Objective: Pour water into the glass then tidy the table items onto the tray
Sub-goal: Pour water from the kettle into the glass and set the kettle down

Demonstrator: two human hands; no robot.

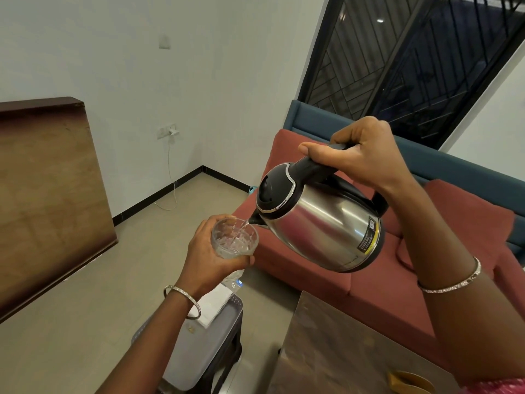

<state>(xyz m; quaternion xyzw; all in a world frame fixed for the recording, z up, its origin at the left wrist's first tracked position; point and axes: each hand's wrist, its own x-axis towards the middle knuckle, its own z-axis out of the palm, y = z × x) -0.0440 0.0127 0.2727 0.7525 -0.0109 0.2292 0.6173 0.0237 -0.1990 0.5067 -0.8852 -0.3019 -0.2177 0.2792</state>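
My right hand point(360, 155) grips the black handle of a steel electric kettle point(321, 228), which is tilted with its spout down to the left. A thin stream of water runs from the spout into a clear patterned glass point(235, 238). My left hand point(204, 257) holds that glass from the left side, in the air above the floor. A grey tray point(196, 351) lies below my left forearm on a dark stool, with a white folded paper point(213, 307) on it. Part of a clear plastic bottle point(234, 277) shows just under the glass.
A table top point(341, 351) fills the lower right, with a yellowish object point(409, 381) at its near edge. A red and blue sofa point(369, 294) stands behind the kettle. A wooden panel point(48, 194) stands at the left, and a cable hangs from a wall socket point(167, 131).
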